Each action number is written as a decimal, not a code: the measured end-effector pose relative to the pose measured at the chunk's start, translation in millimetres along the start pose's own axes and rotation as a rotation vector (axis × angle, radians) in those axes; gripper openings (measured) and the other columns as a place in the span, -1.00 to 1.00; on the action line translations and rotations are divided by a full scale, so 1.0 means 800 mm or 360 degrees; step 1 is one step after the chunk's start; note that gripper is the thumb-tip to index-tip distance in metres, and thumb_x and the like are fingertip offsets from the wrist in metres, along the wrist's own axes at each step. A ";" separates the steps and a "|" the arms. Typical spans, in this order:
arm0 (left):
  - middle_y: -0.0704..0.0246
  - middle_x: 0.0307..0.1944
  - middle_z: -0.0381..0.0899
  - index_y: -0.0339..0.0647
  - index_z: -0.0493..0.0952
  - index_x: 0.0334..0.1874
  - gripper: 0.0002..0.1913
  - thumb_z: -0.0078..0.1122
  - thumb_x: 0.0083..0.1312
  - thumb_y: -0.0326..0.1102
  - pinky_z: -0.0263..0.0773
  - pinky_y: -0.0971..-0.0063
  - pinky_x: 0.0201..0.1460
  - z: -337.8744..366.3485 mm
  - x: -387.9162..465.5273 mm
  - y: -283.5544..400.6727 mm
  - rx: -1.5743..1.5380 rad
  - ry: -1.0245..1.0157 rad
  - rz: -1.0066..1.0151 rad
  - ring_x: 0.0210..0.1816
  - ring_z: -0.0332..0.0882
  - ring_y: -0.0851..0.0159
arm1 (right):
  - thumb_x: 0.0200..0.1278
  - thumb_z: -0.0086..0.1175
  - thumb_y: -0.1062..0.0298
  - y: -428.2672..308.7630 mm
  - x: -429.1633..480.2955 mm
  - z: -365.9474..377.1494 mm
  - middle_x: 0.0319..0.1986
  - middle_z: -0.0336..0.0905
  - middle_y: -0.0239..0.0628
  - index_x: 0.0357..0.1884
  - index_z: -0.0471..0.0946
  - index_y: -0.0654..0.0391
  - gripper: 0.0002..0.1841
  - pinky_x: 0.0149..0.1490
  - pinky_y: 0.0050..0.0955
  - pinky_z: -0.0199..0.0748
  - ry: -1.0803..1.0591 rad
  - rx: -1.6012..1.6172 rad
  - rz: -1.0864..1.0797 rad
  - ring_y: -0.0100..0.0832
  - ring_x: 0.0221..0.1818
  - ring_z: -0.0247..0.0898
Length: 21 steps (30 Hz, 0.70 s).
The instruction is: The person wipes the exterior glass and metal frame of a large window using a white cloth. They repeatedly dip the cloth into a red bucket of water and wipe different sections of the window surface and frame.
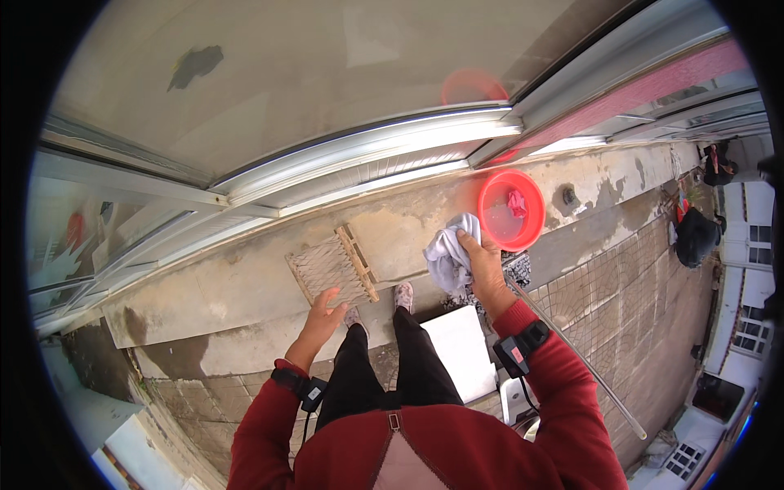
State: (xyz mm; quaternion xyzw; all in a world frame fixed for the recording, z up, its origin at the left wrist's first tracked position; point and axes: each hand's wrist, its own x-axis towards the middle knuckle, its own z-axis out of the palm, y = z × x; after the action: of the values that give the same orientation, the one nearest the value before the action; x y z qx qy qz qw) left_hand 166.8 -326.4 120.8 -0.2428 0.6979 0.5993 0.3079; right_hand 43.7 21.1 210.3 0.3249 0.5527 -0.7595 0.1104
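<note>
My right hand (488,264) is closed on a crumpled light grey cloth (450,256), which hangs bunched below the fingers. Just beyond it, a round red plastic basin (531,236) stands on the concrete ledge, with water and a bunched pink cloth (517,204) inside. My left hand (323,317) holds nothing and has its fingers apart. In the picture it overlaps the near edge of a low folding stool (331,266) with a woven cord seat and wooden rails; whether they touch, I cannot tell.
Glazed panels with a metal frame (380,144) run along the ledge. A mop with a speckled head (517,269) lies at my right, its metal pole (603,386) slanting back beside a white board (462,349). Farther right are dark-clothed people (695,236) on the paved yard (618,288).
</note>
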 end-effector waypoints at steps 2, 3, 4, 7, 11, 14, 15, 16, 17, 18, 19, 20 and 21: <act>0.21 0.07 0.64 -0.25 0.45 0.29 -0.48 0.31 0.42 -0.09 0.58 0.37 -0.09 -0.008 -0.004 -0.030 0.0026 -0.0002 -0.0140 -0.07 0.63 0.34 | 0.41 0.23 0.24 -0.063 0.036 -0.026 -0.27 0.68 -0.37 -0.03 0.62 0.13 -0.78 -0.25 -0.50 0.55 0.0064 0.0112 -0.0024 -0.54 -0.32 0.58; 0.25 -0.03 0.66 -0.24 0.48 0.26 -0.53 0.31 0.42 -0.12 0.58 0.38 -0.08 -0.008 -0.004 -0.041 0.0050 0.0077 -0.0093 -0.08 0.63 0.37 | 0.40 0.24 0.22 -0.087 0.052 -0.037 -0.30 0.66 -0.37 -0.04 0.60 0.11 -0.78 -0.30 -0.50 0.53 0.0110 0.0129 0.0006 -0.54 -0.35 0.56; 0.29 -0.12 0.68 -0.24 0.51 0.22 -0.57 0.31 0.42 -0.15 0.58 0.39 -0.07 -0.007 -0.005 -0.048 0.0076 0.0158 -0.0048 -0.09 0.63 0.39 | 0.37 0.25 0.24 -0.102 0.062 -0.045 -0.33 0.63 -0.39 -0.05 0.58 0.11 -0.77 -0.33 -0.50 0.50 -0.0017 0.0033 0.0044 -0.54 -0.38 0.53; 0.32 -0.11 0.67 -0.22 0.53 0.21 -0.61 0.31 0.42 -0.23 0.56 0.42 -0.01 0.013 0.002 -0.031 -0.0016 0.0093 0.0063 -0.09 0.64 0.39 | 0.30 0.27 0.29 -0.118 0.076 -0.061 -0.41 0.53 -0.42 -0.07 0.53 0.12 -0.75 -0.41 -0.51 0.44 -0.0277 -0.0173 0.0189 -0.54 -0.44 0.46; 0.24 0.36 0.42 -0.13 0.45 0.31 -0.51 0.35 0.35 -0.38 0.52 0.35 0.16 0.083 0.026 0.075 0.0166 0.0030 0.0619 0.23 0.53 0.24 | 0.19 0.24 0.39 -0.093 0.063 -0.052 -0.41 0.46 -0.41 0.02 0.46 0.19 -0.64 -0.42 -0.52 0.40 -0.0571 -0.0219 0.0388 -0.52 -0.46 0.40; 0.21 0.51 0.23 -0.10 0.32 0.46 -0.22 0.46 0.15 -0.39 0.21 0.17 0.52 0.136 0.052 0.164 0.0616 0.0097 0.1255 0.51 0.19 0.02 | 0.17 0.28 0.33 -0.078 0.044 -0.039 -0.34 0.50 -0.36 0.11 0.48 0.26 -0.53 -0.31 -0.52 0.43 -0.0716 -0.0429 0.0563 -0.54 -0.36 0.42; 0.21 0.56 0.14 -0.07 0.25 0.52 -0.09 0.51 0.07 -0.39 0.07 0.12 0.59 0.150 0.062 0.186 0.0639 -0.0049 0.1312 0.56 0.06 -0.07 | 0.16 0.29 0.29 -0.076 0.037 -0.037 -0.31 0.53 -0.35 0.12 0.49 0.26 -0.51 -0.28 -0.52 0.44 -0.0895 -0.0493 0.0540 -0.54 -0.32 0.44; 0.18 0.42 0.38 -0.14 0.39 0.41 -0.25 0.48 0.12 -0.44 0.29 0.24 0.46 0.168 0.068 0.204 0.0796 0.0080 0.1472 0.42 0.35 0.09 | 0.15 0.31 0.26 -0.075 0.032 -0.038 -0.28 0.55 -0.33 0.12 0.50 0.27 -0.49 -0.25 -0.51 0.46 -0.0997 -0.0600 0.0533 -0.55 -0.28 0.45; 0.20 0.31 0.48 -0.18 0.44 0.35 -0.33 0.46 0.14 -0.45 0.35 0.31 0.39 0.167 0.077 0.216 0.0658 -0.0169 0.1186 0.32 0.43 0.17 | 0.14 0.32 0.23 -0.074 0.027 -0.040 -0.25 0.57 -0.31 0.13 0.51 0.27 -0.47 -0.22 -0.51 0.47 -0.1181 -0.0653 0.0496 -0.56 -0.24 0.47; 0.22 0.20 0.57 -0.22 0.50 0.29 -0.42 0.44 0.17 -0.47 0.41 0.37 0.33 0.169 0.085 0.226 0.0535 -0.0402 0.0944 0.23 0.51 0.26 | 0.20 0.36 0.25 -0.075 0.024 -0.045 -0.16 0.62 -0.27 0.14 0.52 0.26 -0.49 -0.15 -0.53 0.50 -0.1176 -0.0856 0.0280 -0.56 -0.16 0.50; 0.24 0.10 0.66 -0.25 0.55 0.22 -0.50 0.42 0.19 -0.48 0.47 0.44 0.26 0.169 0.088 0.230 0.0469 -0.0599 0.0596 0.13 0.59 0.34 | 0.24 0.36 0.27 -0.072 0.021 -0.051 -0.15 0.63 -0.26 0.14 0.53 0.25 -0.52 -0.14 -0.54 0.51 -0.0965 -0.0932 0.0260 -0.56 -0.15 0.51; 0.39 -0.23 0.71 -0.32 0.62 0.05 -0.73 0.35 0.33 -0.44 0.52 0.59 0.00 0.168 0.086 0.228 0.0375 -0.0550 0.0664 -0.15 0.59 0.52 | 0.27 0.36 0.29 -0.070 0.020 -0.058 -0.13 0.64 -0.25 0.14 0.53 0.24 -0.54 -0.12 -0.54 0.52 -0.0817 -0.0938 0.0184 -0.56 -0.14 0.51; 0.41 -0.24 0.69 -0.32 0.62 0.05 -0.73 0.33 0.38 -0.37 0.51 0.58 -0.02 0.166 0.084 0.224 0.0264 -0.0640 0.0637 -0.16 0.57 0.52 | 0.30 0.36 0.30 -0.066 0.020 -0.065 -0.12 0.65 -0.24 0.14 0.53 0.23 -0.57 -0.11 -0.55 0.52 -0.0626 -0.0962 0.0114 -0.55 -0.13 0.52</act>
State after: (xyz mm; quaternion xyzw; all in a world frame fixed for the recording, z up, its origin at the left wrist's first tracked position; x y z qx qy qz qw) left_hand 12.0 -164.0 183.2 0.0494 0.7034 0.6252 0.3346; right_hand 23.2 90.7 231.6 0.1445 0.7087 -0.6053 0.3322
